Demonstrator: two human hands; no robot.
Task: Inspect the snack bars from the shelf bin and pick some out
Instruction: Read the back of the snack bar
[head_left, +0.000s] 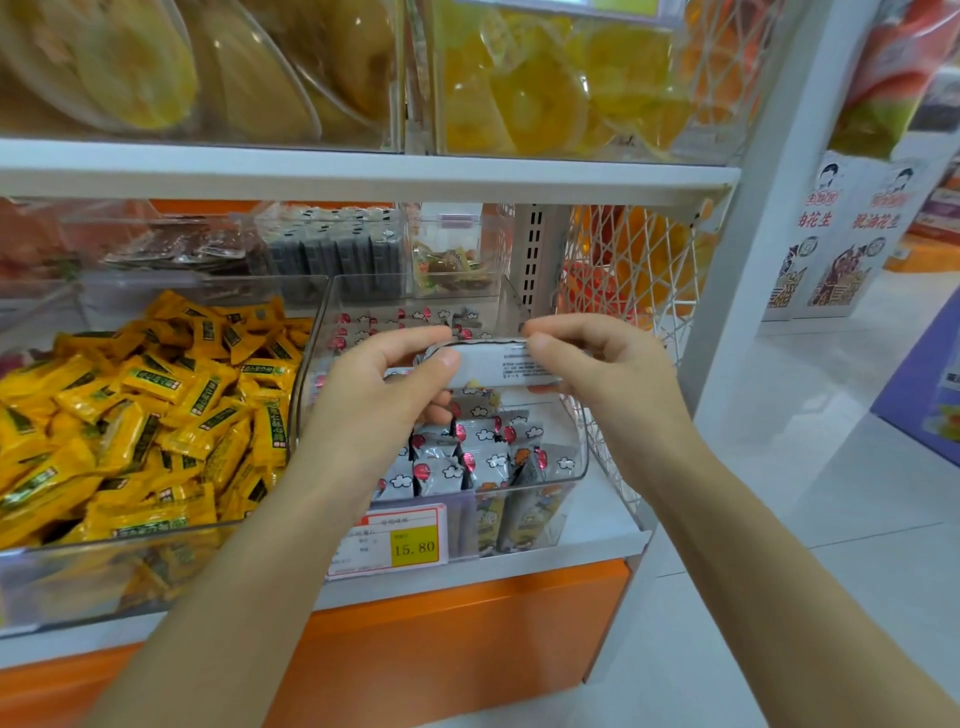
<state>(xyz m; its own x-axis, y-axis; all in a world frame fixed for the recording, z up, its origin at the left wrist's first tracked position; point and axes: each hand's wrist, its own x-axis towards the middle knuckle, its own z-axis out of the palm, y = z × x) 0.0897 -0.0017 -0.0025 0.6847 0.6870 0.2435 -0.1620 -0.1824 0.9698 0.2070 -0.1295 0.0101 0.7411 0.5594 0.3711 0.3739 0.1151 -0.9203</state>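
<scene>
A white-wrapped snack bar (501, 366) with small printed text is held level above the clear shelf bin (576, 467). My left hand (384, 384) pinches its left end between thumb and fingers. My right hand (592, 364) pinches its right end the same way. Below them the bin holds several grey snack bars (467, 462) printed with clouds and red balloons, standing on end. More of the same packs lie at the back of the bin, partly hidden by my hands.
A clear bin of yellow snack packs (130, 421) sits to the left. A price tag (400, 540) reading 15.80 hangs on the bin front. A white wire basket (639, 270) stands at the right shelf end. Above are tubs of yellow dried fruit (545, 93). Tiled floor lies right.
</scene>
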